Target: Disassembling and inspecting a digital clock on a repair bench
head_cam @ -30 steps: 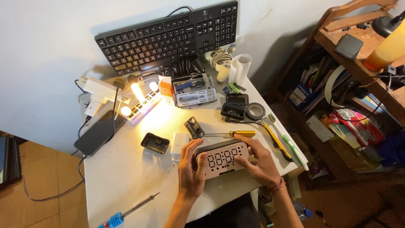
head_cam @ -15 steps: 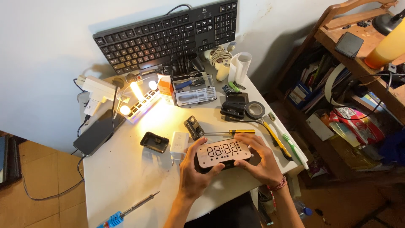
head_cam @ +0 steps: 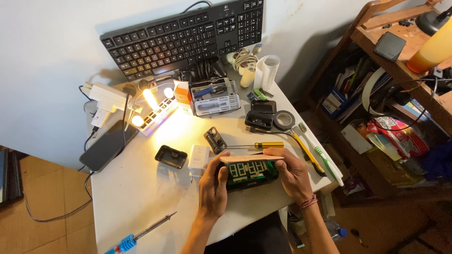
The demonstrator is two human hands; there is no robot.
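Cluttered white surface (head_cam: 141, 197) against a pale wall, lit by small bulbs. Near the front edge, a digital clock (head_cam: 248, 171) with its faceplate lifted, green circuit board showing. Left hand (head_cam: 213, 186) and right hand (head_cam: 293, 171) clamped on either end, fingers (head_cam: 275, 153) curled over the top. Probably light, stiff, fragile inside; best gripped by the casing ends. Yellow-handled screwdriver (head_cam: 256, 146) just behind.

Black digital clock (head_cam: 249, 173), front panel lifted, seemingly circuit board exposed.
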